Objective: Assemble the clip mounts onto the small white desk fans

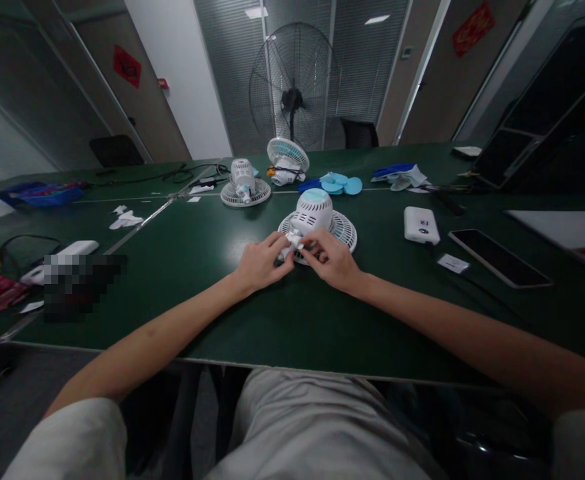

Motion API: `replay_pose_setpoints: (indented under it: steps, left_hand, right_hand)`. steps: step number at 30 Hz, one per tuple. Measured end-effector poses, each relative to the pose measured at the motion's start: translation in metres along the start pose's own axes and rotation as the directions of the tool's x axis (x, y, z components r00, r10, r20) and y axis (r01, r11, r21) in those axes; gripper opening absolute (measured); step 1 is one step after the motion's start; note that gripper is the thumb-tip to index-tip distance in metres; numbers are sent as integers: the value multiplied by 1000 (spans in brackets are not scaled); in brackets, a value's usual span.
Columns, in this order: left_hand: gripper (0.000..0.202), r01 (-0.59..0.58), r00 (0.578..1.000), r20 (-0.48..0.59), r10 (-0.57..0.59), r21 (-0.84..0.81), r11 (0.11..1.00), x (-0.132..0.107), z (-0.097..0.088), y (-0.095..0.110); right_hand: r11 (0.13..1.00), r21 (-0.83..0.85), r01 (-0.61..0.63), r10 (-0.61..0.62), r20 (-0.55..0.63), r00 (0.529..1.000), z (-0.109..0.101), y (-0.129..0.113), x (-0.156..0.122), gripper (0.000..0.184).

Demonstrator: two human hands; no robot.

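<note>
A small white fan (313,212) rests grille-down on the green table in front of me, its motor housing facing up with a light blue cap. At the near side of the housing sits a white joint piece (294,238). My left hand (263,263) is closed on this piece from the left, thumb and fingers pinching it. From the right, the fingertips of my right hand (333,262) also pinch the piece, close against the grille. Fingers hide part of the joint and of the grille's near edge.
Behind stand two more small fans, one grille-down (243,180) and one tilted (287,162). Light blue fan blades (341,183) lie to their right. On the right are a white power bank (421,225) and a phone (500,257); at far left, a blue tray (50,193).
</note>
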State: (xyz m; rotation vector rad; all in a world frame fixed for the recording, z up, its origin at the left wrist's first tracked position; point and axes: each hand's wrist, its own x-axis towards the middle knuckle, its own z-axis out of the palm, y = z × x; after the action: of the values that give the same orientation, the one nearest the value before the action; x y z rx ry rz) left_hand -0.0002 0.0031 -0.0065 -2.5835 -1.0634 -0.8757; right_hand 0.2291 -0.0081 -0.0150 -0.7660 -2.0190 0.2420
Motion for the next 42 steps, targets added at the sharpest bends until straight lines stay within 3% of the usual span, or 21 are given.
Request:
replay_pose_setpoints:
  steps: [9,18,25,35,39,42]
  left_hand:
    - [23,-33,999,30,32,8,999,-1,0,3]
    - [26,-26,997,76,26,0,1000,0,-2,3]
    - [25,0,996,90,-2,23,1000,1,-1,2]
    - [28,-48,990,138,43,32,998,2,-1,2]
    - [28,-46,990,135,42,26,999,2,0,2]
    - [27,-49,990,131,47,15,999,1,0,2]
  right_hand:
    - [998,-56,-41,37,-62,997,4,5,-1,11]
    - [998,-55,10,-8,39,999,0,4,-2,27]
    - [999,-13,-49,49,9,999,0,4,0,23]
    - [988,-153,-22,22,-1,1000,1,5,2,27]
    - [995,-79,-62,61,-14,998,1,2,-1,9]
    - [997,-73,-25,25,9,1000,-1,0,-2,18]
